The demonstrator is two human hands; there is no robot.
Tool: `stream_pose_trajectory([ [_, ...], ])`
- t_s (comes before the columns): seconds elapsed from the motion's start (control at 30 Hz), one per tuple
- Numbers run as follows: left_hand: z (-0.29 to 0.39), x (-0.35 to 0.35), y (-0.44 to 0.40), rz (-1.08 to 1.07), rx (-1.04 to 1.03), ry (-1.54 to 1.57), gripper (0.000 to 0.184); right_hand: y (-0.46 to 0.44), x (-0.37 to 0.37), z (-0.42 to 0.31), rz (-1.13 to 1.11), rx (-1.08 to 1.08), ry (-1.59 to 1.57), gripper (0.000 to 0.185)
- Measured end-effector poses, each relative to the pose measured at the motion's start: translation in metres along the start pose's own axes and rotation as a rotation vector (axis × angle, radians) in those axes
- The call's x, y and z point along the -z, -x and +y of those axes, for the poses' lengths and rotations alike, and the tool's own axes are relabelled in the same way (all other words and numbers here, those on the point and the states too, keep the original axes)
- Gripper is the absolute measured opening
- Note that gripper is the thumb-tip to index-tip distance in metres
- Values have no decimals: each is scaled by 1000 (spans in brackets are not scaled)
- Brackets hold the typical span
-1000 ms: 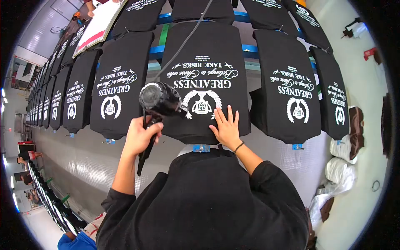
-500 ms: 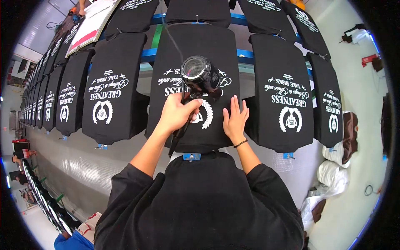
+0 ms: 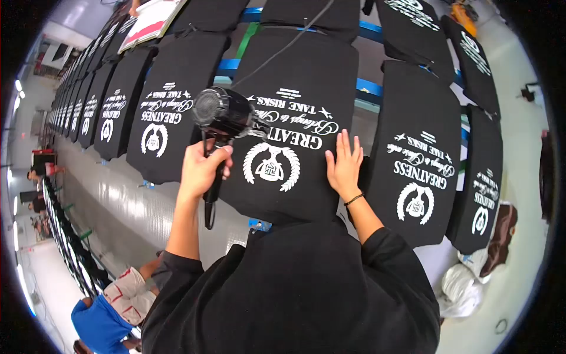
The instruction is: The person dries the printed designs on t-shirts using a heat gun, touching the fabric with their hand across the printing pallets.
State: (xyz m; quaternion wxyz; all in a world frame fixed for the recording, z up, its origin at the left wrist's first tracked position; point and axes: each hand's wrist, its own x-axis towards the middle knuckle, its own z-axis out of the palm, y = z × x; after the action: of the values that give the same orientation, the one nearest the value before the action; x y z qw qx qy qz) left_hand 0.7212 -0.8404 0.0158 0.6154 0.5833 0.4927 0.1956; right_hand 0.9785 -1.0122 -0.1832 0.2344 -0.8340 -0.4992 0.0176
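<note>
The left hand [image 3: 206, 169] gripped a black plastic hair dryer [image 3: 227, 113], swung back to the left edge of the white-printed black fabric shirt [image 3: 298, 127], baring its wreath emblem [image 3: 271, 167]; the spread, empty right hand [image 3: 345, 166] apparently touched its right edge.

The wearer's two hands [image 3: 203, 168] [image 3: 345, 165] — one hair dryer [image 3: 227, 113] — one bracelet [image 3: 354, 199].

Glossy plastic hair dryer [image 3: 231, 115], matt cloth printed shirt [image 3: 292, 127], shiny floor [image 3: 121, 189]

Head-worn view, forward and down, near above both hands [image 3: 202, 169] [image 3: 345, 167]
</note>
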Motion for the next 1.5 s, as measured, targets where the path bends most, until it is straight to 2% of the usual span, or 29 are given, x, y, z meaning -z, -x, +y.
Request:
stream_pose_trajectory([
  [0.13,2,35,-2,134,5,-82,15,-8,-14,10,-16,-23,-86,63],
  [0.3,-3,43,-9,133,20,-88,15,-9,-20,7,-51,-50,-82,64],
  [0.67,10,-60,0,-254,10,14,13,6,7,15,51,-137,-132,62],
  [0.8,14,-84,-2,-320,18,-5,15,15,13,17,85,-154,-125,59],
  [0.93,14,-92,-7,-320,27,-51,15,19,18,17,90,-164,-110,58],
  [1.13,19,-117,-33,-327,-72,-11,16,11,9,12,115,-122,-107,61],
  [1.23,27,-127,-45,-271,-67,-57,17,5,4,8,83,-131,-98,62],
  [1.33,27,-113,-46,-295,-43,14,16,0,1,6,68,-133,-76,61],
  [1.5,24,-60,-41,-136,-23,-46,15,-6,-9,11,70,-148,-42,62],
])
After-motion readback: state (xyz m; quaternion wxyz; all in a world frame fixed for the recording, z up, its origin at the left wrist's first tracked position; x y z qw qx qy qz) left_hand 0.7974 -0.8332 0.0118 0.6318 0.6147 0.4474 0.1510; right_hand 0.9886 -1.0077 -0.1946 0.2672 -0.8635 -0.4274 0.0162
